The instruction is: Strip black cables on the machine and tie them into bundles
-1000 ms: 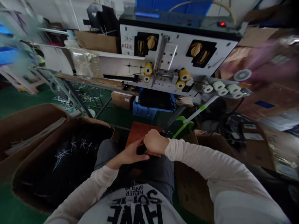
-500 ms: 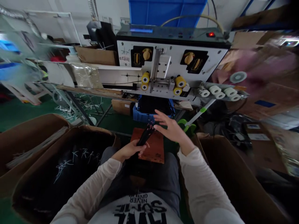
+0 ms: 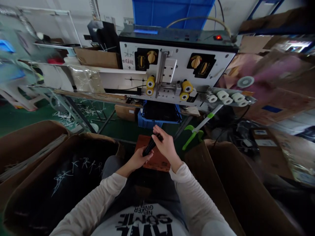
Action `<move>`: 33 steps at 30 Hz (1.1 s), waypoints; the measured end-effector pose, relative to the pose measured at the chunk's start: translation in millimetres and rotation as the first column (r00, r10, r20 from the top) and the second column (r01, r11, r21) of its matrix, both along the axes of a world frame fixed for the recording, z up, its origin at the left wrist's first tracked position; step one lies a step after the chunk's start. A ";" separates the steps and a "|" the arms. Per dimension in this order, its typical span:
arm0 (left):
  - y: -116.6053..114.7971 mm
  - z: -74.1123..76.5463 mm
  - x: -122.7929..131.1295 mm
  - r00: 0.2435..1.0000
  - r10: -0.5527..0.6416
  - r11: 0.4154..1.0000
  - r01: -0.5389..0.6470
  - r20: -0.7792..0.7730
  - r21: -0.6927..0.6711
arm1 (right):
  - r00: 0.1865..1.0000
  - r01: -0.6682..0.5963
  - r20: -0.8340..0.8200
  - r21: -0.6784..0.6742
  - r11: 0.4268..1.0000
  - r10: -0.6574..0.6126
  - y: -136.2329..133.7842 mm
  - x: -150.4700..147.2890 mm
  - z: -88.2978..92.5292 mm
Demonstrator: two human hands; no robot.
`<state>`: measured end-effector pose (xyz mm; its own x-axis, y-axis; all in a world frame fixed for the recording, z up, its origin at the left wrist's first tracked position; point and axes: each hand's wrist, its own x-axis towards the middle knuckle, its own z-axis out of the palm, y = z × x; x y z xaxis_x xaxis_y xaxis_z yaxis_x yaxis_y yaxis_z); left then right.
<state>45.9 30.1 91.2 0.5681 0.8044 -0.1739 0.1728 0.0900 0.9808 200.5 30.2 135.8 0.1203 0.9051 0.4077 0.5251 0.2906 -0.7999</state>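
The left hand (image 3: 137,156) and right hand (image 3: 166,146) grip a slim black bundle (image 3: 150,146) with closed fingers, above a reddish-brown wooden board (image 3: 157,161).

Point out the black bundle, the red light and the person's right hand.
Black bundle (image 3: 150,147), head view, on its middle.
Red light (image 3: 218,37), head view, on the lamp.
Right hand (image 3: 166,147), head view, on the back of the hand.

The left hand (image 3: 139,156) is curled closed, the right hand (image 3: 165,147) is cupped just above it near frame centre, and the sleeved left forearm (image 3: 95,196) and right forearm (image 3: 192,193) are angled inward from the bottom edge.
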 end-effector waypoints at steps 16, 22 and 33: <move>-2.1 -21.2 10.8 0.966 0.206 0.929 -0.143 -0.155 0.342 | 0.799 -0.147 0.596 0.066 0.987 0.079 -25.8 1.5 20.5; -6.1 -23.5 15.1 0.965 0.221 0.924 -0.160 -0.143 0.348 | 0.776 -0.106 0.627 0.019 0.994 0.071 -28.7 -6.6 13.6; 5.9 -1.8 -4.3 1.000 -0.009 0.998 0.011 0.026 -0.065 | 0.954 -0.015 0.299 0.138 0.990 -0.027 3.7 30.9 24.9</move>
<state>41.7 36.1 89.4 0.5812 0.7858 -0.2115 0.1491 0.1526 0.9770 231.4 33.8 160.6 -0.0215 0.8375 0.5460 0.7362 0.3828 -0.5582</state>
